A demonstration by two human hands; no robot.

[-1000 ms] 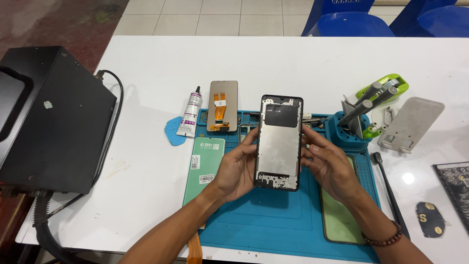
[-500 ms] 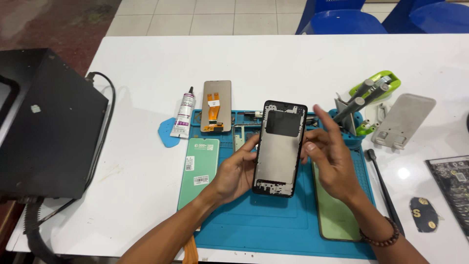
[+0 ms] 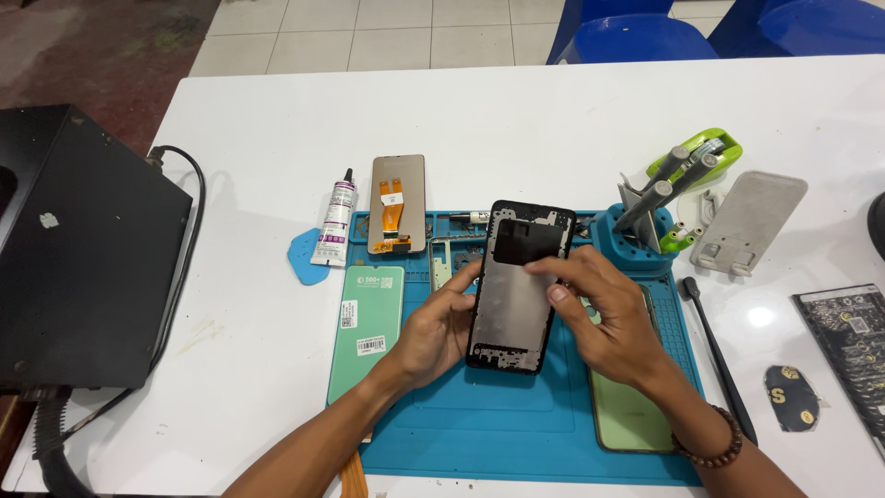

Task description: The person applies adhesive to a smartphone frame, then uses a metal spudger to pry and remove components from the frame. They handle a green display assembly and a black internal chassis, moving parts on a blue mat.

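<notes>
Frame of phone, black rim, grey metal middle, above blue mat. My left hand grips its side; right hand fingers press its face.

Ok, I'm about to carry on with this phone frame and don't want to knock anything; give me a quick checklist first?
1. Phone frame held by left hand: ok.
2. Right hand fingers rest on the frame's face: ok.
3. Frame is over the blue mat: ok.
4. Glue tube capped: cannot tell.
5. Green back cover lies apart from the frame: ok.
6. Black spudger out of the hands' way: ok.
</notes>
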